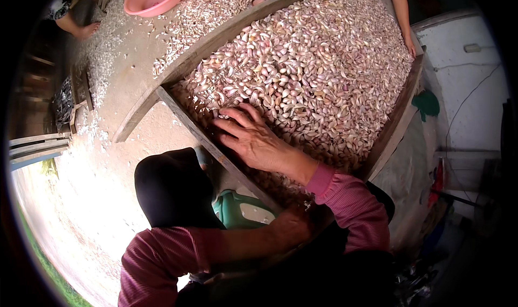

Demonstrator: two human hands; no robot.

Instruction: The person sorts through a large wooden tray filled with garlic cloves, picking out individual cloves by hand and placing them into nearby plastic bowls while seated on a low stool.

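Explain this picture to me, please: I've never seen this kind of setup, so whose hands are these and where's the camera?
There is no machine: these are a person's bare hands, filmed by a fisheye camera worn on the head, looking down, so straight edges bend. The wooden-sided tray holds a heap of garlic cloves. The right hand has its fingers spread at the cloves; anything under its palm is hidden. The left hand is in shadow by the tray's near end, so I can't tell what it holds. Another person's hand is at the right side, farther away.
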